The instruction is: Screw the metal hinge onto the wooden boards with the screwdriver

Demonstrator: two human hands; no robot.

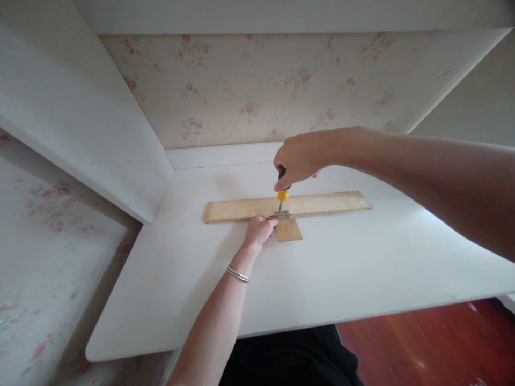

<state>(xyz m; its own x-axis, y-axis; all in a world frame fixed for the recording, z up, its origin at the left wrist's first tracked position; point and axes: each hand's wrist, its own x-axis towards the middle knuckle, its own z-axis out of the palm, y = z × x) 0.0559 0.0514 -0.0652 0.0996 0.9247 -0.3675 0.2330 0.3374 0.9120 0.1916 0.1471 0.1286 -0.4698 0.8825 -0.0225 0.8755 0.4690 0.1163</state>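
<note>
Screwdriver (282, 188) stands upright, yellow-and-black handle wrapped in the right hand (300, 158), fingers closed tight around it, tip down on a small metal hinge (283, 215). Hinge sits where a long wooden strip (322, 203) meets a small wooden square (288, 230), both flat on the white bench (362, 268). Left hand (260, 229), bangle on the wrist, presses curled fingers against the strip just beside the hinge. Floral wallpaper (249, 86) behind, white shelf panels around, red-brown wooden floor (422, 343) below right.

White desk (346, 279) — floral wallpaper (257, 86), red floor (422, 343)
</note>
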